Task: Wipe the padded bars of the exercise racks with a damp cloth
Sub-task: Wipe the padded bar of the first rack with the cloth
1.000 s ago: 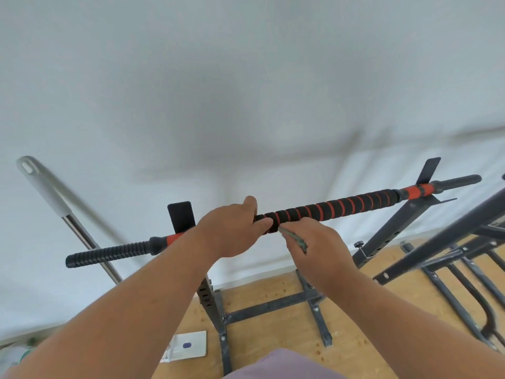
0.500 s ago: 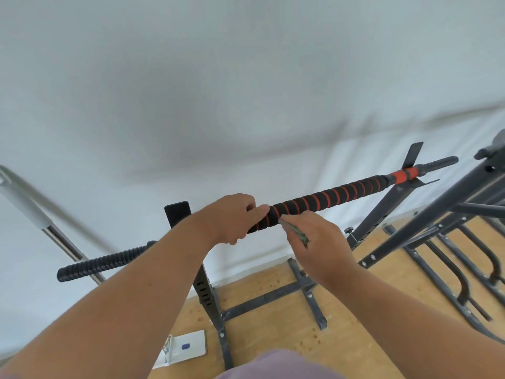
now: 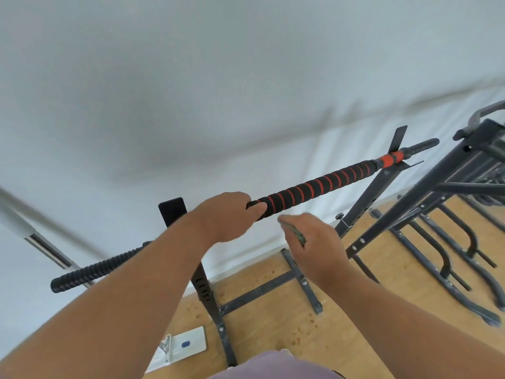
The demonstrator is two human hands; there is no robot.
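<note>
The padded bar (image 3: 314, 188) lies across the two uprights of the near rack (image 3: 211, 294), slanting up from lower left to upper right. Its middle is black foam wound with a thin red spiral; a solid red collar sits at the right end, then a ribbed black tip. The left ribbed end shows low at the left, but the stretch between it and the foam is hidden behind the left forearm and hand, so the left collar cannot be seen.

The left hand (image 3: 224, 217) wraps the foam, fingers curled over the top and thumb lying along the front; its grip is closed around the bar. The right hand (image 3: 314, 242) is just below and beside the bar, apart from it, and slightly blurred. Its grip pinches a small folded cloth (image 3: 296, 233) (grey-green, only a narrow edge shows above the knuckles), and the fingers themselves are turned away, so how much cloth they hold cannot be told.

The rack's base stands on a wooden floor (image 3: 273, 318) against a white wall. To the right, a second dark rack (image 3: 437, 192) is cut off by the frame edge. At far left a blurred metal pole (image 3: 46, 250) leans on the wall. A white flat object (image 3: 188, 344) with a blue mark lies on the floor, partly behind the left arm.
</note>
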